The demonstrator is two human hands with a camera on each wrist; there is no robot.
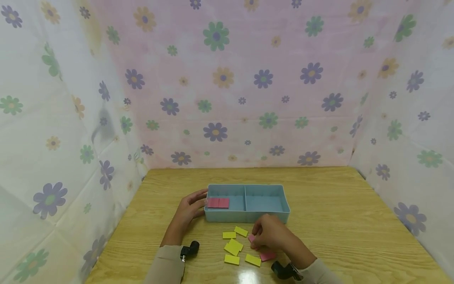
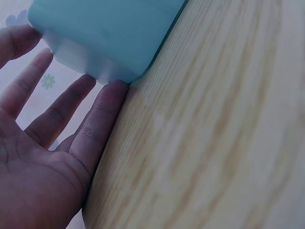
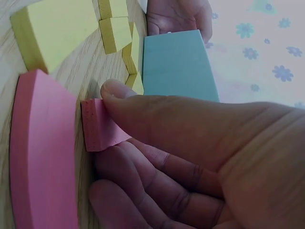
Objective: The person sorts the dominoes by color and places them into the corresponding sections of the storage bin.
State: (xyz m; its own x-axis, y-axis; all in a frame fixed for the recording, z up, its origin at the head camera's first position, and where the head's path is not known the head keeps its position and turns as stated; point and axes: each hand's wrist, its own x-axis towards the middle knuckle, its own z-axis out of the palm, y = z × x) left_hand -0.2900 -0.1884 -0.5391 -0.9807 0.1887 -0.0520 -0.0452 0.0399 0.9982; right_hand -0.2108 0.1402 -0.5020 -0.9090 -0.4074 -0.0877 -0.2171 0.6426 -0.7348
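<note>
A light blue two-compartment box (image 1: pixel 227 217) stands on the table. My left hand (image 1: pixel 187 209) rests against its left end, fingers extended and fingertips touching the wall in the left wrist view. Two flat pink blocks (image 1: pixel 224 203) lie side by side in the left compartment. In front of the box, my right hand (image 1: pixel 272 233) pinches another pink block (image 3: pixel 97 126) between thumb and fingers, close to the tabletop. One more pink block (image 1: pixel 267 256) lies on the table just beneath that hand.
Several yellow blocks (image 1: pixel 232 259) lie scattered on the wooden table (image 1: pixel 319 205) left of my right hand, two of them overlapping. The box's right compartment (image 1: pixel 266 199) shows a bare floor. Flower-patterned cloth (image 1: pixel 244 98) hangs behind and along both sides.
</note>
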